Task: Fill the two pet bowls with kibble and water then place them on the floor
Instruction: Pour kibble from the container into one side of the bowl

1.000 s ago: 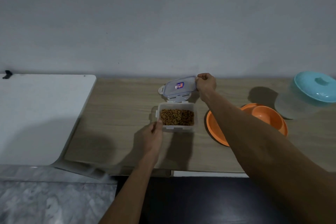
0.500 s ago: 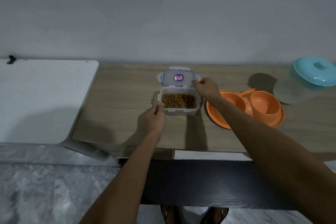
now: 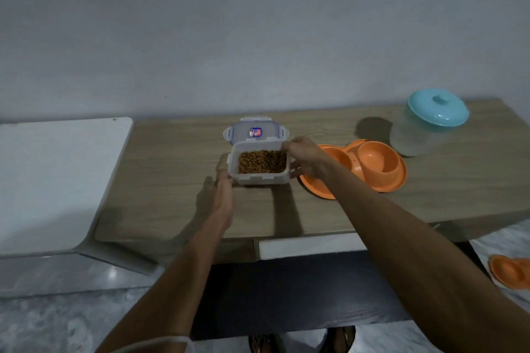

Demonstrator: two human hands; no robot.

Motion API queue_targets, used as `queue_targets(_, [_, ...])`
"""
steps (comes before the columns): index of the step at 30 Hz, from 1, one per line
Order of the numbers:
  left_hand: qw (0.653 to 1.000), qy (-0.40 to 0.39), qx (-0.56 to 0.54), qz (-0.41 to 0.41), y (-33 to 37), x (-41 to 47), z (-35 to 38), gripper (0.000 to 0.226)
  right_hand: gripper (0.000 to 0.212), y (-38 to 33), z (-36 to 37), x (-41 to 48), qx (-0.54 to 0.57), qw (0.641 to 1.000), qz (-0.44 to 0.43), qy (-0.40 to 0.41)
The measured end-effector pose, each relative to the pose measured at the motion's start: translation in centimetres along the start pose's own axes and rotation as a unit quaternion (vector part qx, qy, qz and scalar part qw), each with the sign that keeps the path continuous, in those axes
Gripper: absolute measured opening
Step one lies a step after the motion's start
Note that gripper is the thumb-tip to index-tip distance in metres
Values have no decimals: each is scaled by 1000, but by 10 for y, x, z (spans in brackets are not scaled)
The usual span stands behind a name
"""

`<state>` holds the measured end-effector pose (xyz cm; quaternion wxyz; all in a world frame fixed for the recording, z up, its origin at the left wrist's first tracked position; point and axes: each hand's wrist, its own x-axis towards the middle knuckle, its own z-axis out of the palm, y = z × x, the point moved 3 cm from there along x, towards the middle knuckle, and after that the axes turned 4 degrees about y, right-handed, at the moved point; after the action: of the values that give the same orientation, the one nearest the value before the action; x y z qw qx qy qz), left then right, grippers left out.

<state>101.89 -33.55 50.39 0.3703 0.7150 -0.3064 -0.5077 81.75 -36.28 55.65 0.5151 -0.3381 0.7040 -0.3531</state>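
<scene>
A clear plastic container of brown kibble (image 3: 262, 162) is held between both hands, lifted slightly above the wooden table (image 3: 172, 180). My left hand (image 3: 222, 195) grips its left side and my right hand (image 3: 307, 162) grips its right side. The container's lid (image 3: 256, 132) lies flat on the table just behind it. An orange double pet bowl (image 3: 375, 165) sits to the right, both wells empty, partly hidden by my right arm. A second orange bowl (image 3: 509, 271) lies on the floor at the right edge.
A translucent jug with a teal lid (image 3: 430, 123) stands at the back right of the table. A white table (image 3: 54, 180) adjoins on the left. A marble floor (image 3: 57, 324) lies below, and my feet show at the bottom.
My right hand set the lid down behind the container, then moved to the container's right side. Both hands now hold the container, slightly raised. The view has tilted down.
</scene>
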Motion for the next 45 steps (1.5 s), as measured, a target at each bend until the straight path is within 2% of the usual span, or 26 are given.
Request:
queue_targets(3, [999,-7,46,16,9,-9,14,61,12,-3,-38,-4,50,998,-28,38])
queue_targets(5, [994,-8,89,63,19,-20,25,48,24,-6,-67,-7,69,994,-53,67])
queue_targets(7, [983,-41,145,103,30,-41,46,30,33,-7,-102,-13,78,989,-72,108])
queue_targets(8, [973,-66,180,126,30,-48,60,29,38,-7,-118,-18,77,985,-79,129])
queue_targets(11, [934,-120,270,199,25,-61,100,52,50,-6,-164,-31,42,977,-96,185])
queue_targets(13, [904,-142,322,241,19,-68,123,58,55,-6,-186,-39,9,971,-116,210])
queue_targets(15, [874,-145,380,267,15,-74,140,71,51,-5,-201,-46,-23,965,-133,225])
queue_targets(17, [859,-130,413,274,10,-75,151,82,46,-2,-211,-48,-64,956,-151,243])
queue_targets(23, [845,-97,454,266,-2,-76,163,93,55,-4,-216,-53,-194,920,-215,266])
queue_targets(25, [833,-81,471,279,-7,-77,164,94,54,-5,-214,-53,-209,913,-234,262])
queue_targets(36, [819,-52,496,283,-9,-77,167,90,55,-13,-194,-57,-289,875,-312,233])
queue_targets(45, [827,-50,482,285,-13,-71,170,92,54,-19,-189,-60,-319,857,-332,231])
